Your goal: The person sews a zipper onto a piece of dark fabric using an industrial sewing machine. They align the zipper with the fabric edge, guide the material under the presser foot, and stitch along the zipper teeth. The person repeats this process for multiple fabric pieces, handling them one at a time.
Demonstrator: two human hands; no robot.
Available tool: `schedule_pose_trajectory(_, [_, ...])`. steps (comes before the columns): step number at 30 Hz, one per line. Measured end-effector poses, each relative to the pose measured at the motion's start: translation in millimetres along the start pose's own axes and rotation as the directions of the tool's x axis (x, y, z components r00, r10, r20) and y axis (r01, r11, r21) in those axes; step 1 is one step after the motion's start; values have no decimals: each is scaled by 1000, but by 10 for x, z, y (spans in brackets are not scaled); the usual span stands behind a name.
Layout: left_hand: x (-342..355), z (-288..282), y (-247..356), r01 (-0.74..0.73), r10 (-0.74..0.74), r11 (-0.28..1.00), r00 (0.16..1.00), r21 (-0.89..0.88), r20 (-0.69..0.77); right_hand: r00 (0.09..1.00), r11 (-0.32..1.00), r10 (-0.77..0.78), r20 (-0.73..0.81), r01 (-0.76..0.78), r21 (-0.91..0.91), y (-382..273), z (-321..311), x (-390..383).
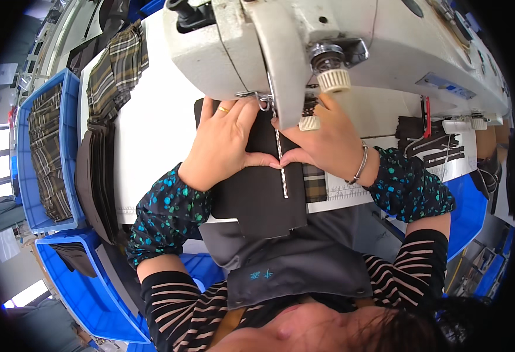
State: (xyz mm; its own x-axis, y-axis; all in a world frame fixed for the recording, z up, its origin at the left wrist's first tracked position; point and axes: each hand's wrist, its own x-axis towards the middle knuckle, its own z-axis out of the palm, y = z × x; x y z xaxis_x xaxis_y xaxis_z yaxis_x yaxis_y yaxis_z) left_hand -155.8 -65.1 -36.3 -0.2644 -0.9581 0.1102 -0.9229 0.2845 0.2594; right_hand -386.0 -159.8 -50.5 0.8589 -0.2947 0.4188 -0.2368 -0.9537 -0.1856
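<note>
Both hands lie flat on a dark brown fabric panel (263,193) spread over the white sewing table (152,123). Left hand (225,144), fingers spread and pressed down, wears a gold ring (223,109); its thumb points toward three o'clock. Right hand (328,141), at three o'clock from the left, also presses flat, a silver bangle (360,164) on its wrist. Between the thumbs runs a silver metal zipper strip (280,164), heading to twelve o'clock under the grey-white industrial sewing machine (339,41). At nine o'clock, plaid fabric pieces (114,76) lie stacked beside a blue plastic crate (70,146).
</note>
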Motion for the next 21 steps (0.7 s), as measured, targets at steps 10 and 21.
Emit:
schedule_pose_trajectory(10, [-98, 27, 95, -57, 56, 998, 998, -9, -30, 999, 999, 8, 43, -6, -43, 8, 21, -13])
schedule_pose_trajectory(21, [-118, 56, 67, -86, 83, 995, 994, -54, -72, 998, 1000, 26, 63, -25, -12, 30, 58, -48])
